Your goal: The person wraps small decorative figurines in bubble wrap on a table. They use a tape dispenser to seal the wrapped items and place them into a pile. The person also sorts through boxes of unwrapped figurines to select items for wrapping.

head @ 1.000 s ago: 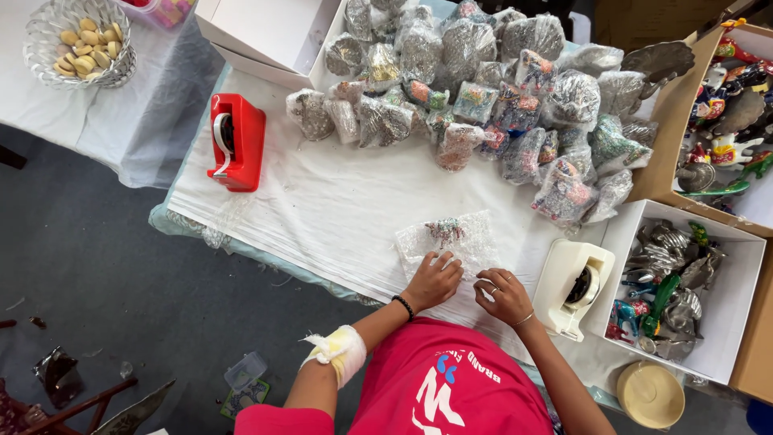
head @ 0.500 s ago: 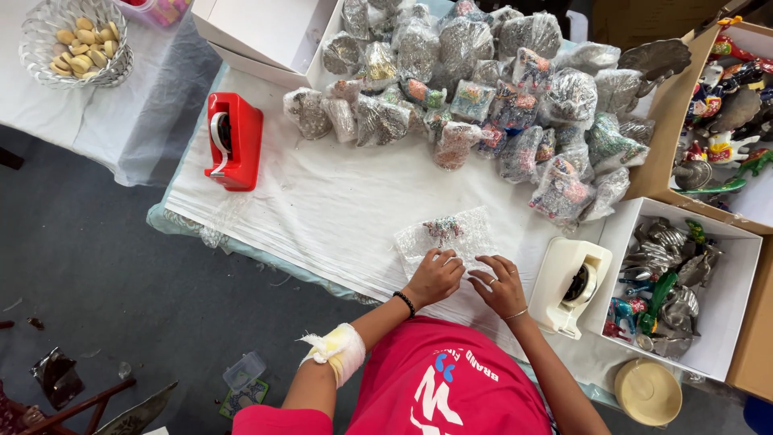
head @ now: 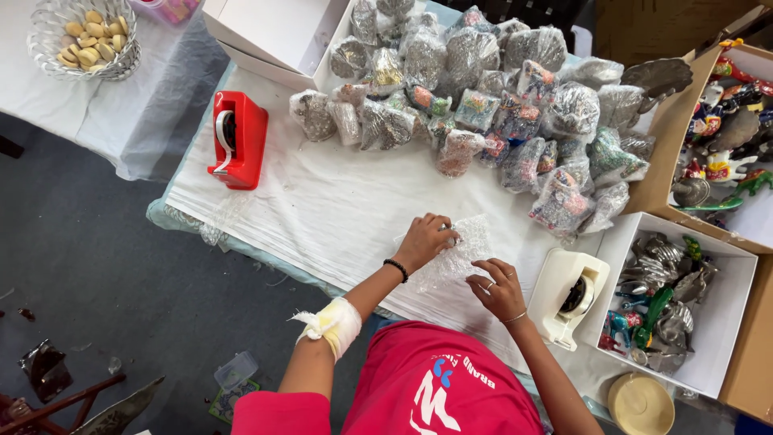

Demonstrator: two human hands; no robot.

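in the lower middle of the frame the person's left hand [head: 424,239] presses down on a crumpled sheet of clear bubble wrap [head: 460,251] spread on the white cloth-covered bench [head: 322,217], its fingers curled closed around the upper left part of the sheet, where some small item seems to be bundled inside, though it is too hidden to make out. the right hand [head: 499,288] rests just below and to the right, fingers bent and pinching the lower edge of the same sheet. the left forearm carries a white bandage [head: 332,324] and a dark wristband [head: 395,270]. judging by how things lie, the wrapping is well along but not finished: a large heap of already wrapped bundles in bubble wrap [head: 483,105] fills the upper middle of the frame, while the piece in hand is only partly folded and not yet taped. a white tape dispenser [head: 573,295] stands just to the right of the right hand, and a red tape dispenser [head: 237,138] sits well apart at the left of the bench. at the lower right an open white box of unwrapped silver and coloured figurines [head: 672,302] looks like what remains to be done, and a cardboard box of bright painted figures [head: 725,137] sits at the upper right. a wire basket of pale yellow pieces [head: 80,36] stands at the upper left, and a round cream lid [head: 640,403] lies at the bottom right.
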